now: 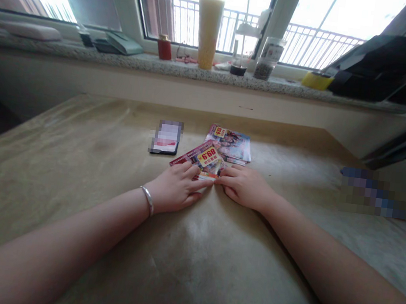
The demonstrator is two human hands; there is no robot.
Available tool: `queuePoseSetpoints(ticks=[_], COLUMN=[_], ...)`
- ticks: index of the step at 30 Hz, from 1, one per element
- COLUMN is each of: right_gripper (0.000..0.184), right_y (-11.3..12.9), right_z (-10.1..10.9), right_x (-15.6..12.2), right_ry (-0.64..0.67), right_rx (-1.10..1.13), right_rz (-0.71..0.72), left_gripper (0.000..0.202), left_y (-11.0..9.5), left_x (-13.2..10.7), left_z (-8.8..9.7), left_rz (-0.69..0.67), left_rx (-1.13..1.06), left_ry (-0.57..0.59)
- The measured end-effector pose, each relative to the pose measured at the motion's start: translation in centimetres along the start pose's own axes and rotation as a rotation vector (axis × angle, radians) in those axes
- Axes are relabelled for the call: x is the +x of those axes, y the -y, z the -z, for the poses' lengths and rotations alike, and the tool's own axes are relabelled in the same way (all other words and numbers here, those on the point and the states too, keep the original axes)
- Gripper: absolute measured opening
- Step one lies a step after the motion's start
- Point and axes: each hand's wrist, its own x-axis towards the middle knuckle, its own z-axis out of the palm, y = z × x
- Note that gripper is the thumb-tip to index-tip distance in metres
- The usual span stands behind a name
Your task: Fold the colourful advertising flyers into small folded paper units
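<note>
A colourful printed flyer [207, 158] with a yellow price patch lies at a slant on the table between my hands. My left hand [174, 188], with a silver bangle at the wrist, holds the flyer's lower left part down. Its index finger stretches along the near edge, where the paper looks folded over. At the flyer's lower right corner, the fingertips of my right hand [245, 184] are pinched together on the paper. Just behind lies a small stack of similar flyers [235, 145], partly covered by the front one.
A phone-like object [166, 137], partly blurred, lies left of the flyers. A long blurred item [375, 193] rests at the table's right. On the stone windowsill [125, 63] stand a tall yellow-filled cup [209, 27], a red bottle [164, 48], yellow tape [317, 80] and a black bag [379, 70].
</note>
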Motion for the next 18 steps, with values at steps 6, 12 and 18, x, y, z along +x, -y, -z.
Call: queuePoseSetpoints(ticks=[6, 12, 18], right_gripper=[0.028, 0.027, 0.026], right_y=[0.0, -0.1, 0.0], right_z=[0.0, -0.1, -0.1], right_x=[0.0, 0.0, -0.1], right_ry=[0.004, 0.013, 0.033], right_rx=[0.001, -0.012, -0.033], right_rz=[0.001, 0.005, -0.013], left_gripper=[0.041, 0.035, 0.033], left_y=[-0.1, 0.4, 1.2], left_x=[0.3, 0.2, 0.0], left_z=[0.4, 0.9, 0.8], left_rz=[0.033, 0.008, -0.034], left_rx=[-0.04, -0.054, -0.107], left_ry=[0.048, 0.049, 0.057])
